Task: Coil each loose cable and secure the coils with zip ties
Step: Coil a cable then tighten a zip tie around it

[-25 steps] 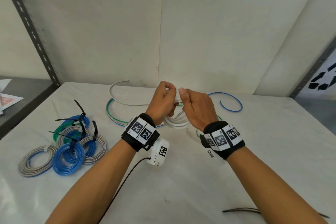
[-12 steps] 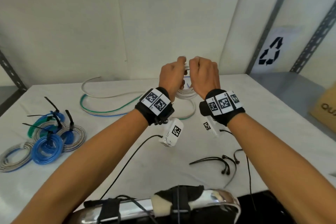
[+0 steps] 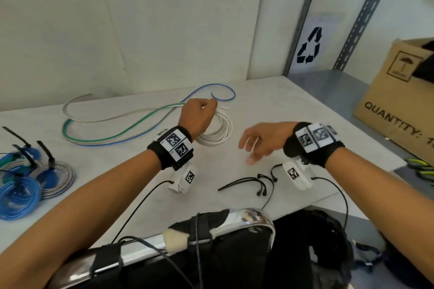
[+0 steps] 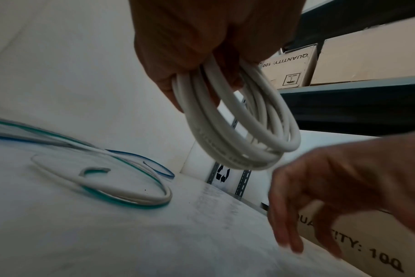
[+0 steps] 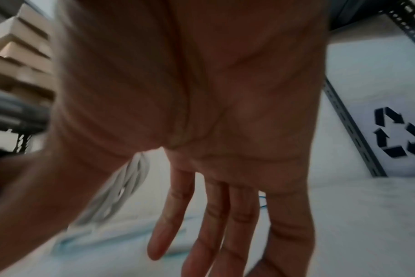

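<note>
My left hand [image 3: 199,115] grips a coiled white cable [image 3: 217,130] at its top, holding it just above the white table [image 3: 270,105]; the left wrist view shows the white coil [image 4: 244,129] hanging from the curled fingers. My right hand [image 3: 256,143] hovers empty to the right of the coil, fingers spread and pointing down-left; its straight fingers [image 5: 216,221] fill the right wrist view. Black zip ties [image 3: 249,183] lie on the table below the right hand. Loose white, green and blue cables [image 3: 112,129] lie at the back left.
Several tied coils, blue and grey [image 3: 30,180], sit at the table's left edge. A cardboard box [image 3: 399,101] stands on the shelf to the right, beside slotted metal uprights [image 3: 366,12]. A chrome bar with black straps [image 3: 187,234] lies at the near edge.
My right hand has let go of the white coil and dropped down to the right, opening. The left hand has lowered with the coil. The head view has swung right.
</note>
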